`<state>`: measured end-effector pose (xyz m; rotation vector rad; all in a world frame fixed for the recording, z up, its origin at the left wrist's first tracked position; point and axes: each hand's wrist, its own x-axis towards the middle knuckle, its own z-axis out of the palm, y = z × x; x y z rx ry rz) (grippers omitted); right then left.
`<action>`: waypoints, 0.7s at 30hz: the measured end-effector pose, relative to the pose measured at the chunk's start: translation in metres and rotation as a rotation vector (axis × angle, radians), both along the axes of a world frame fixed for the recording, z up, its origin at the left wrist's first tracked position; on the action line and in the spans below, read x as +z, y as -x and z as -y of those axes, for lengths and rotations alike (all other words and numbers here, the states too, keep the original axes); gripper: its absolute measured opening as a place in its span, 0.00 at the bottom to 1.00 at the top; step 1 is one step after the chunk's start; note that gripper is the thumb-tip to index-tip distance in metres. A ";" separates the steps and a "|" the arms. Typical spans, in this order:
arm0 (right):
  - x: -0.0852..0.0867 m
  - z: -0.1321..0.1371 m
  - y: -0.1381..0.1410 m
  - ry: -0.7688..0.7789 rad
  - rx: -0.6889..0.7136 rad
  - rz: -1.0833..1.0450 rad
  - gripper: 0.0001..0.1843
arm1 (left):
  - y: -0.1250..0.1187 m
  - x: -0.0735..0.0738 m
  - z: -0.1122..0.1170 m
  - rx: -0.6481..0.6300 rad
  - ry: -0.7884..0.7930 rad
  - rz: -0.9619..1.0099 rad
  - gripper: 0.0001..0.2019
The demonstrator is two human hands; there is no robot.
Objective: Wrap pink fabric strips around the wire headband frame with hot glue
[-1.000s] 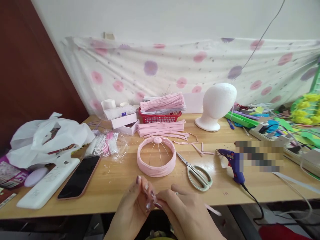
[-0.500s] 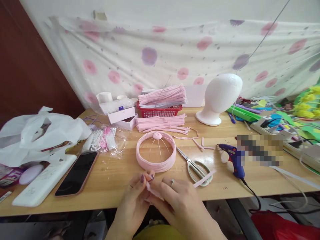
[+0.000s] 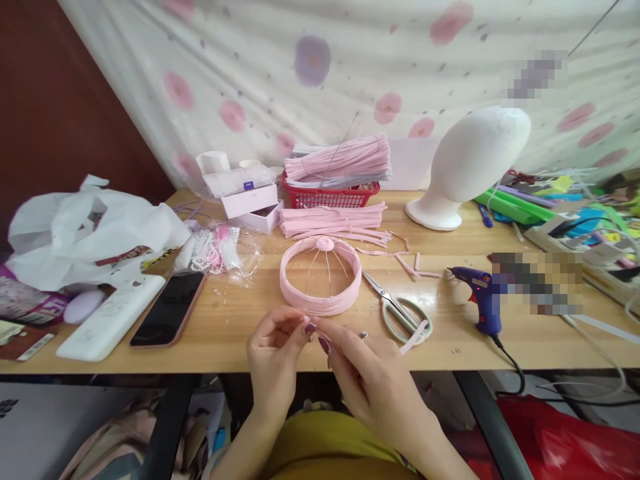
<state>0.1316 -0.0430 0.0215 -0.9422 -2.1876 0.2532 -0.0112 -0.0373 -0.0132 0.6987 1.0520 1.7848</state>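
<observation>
My left hand (image 3: 277,350) and my right hand (image 3: 367,360) meet fingertip to fingertip at the table's front edge, both closed in a pinch. Between them is a pale pink strip, mostly hidden by the fingers; a pink strip end (image 3: 414,337) shows past my right hand, over the scissors handles. Just beyond my fingers lies a pink-wrapped ring frame (image 3: 320,305), with bare wires running up to a small pink disc (image 3: 325,245). Scissors (image 3: 376,285) lie to its right, blades pointing away to the left. Farther right rests a blue glue gun (image 3: 484,303).
Pink strips (image 3: 333,221) lie before a red basket (image 3: 330,197) heaped with more. A white foam head (image 3: 473,167) stands back right, near a power strip (image 3: 555,243). At left are a phone (image 3: 167,310), a white slab (image 3: 110,320), bagged beads (image 3: 215,250) and a plastic bag (image 3: 90,227).
The view has tilted downward. My fingertips have drawn together, and the pale strip that showed between them is now almost covered. The ring, scissors and glue gun stay in place.
</observation>
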 end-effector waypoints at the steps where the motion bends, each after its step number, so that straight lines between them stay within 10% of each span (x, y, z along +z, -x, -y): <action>1: 0.000 0.000 0.000 0.000 0.005 -0.024 0.16 | -0.001 -0.001 0.001 0.000 -0.023 -0.021 0.11; 21: -0.006 -0.001 0.003 -0.067 0.016 -0.233 0.16 | -0.005 -0.014 0.004 -0.035 -0.105 -0.157 0.07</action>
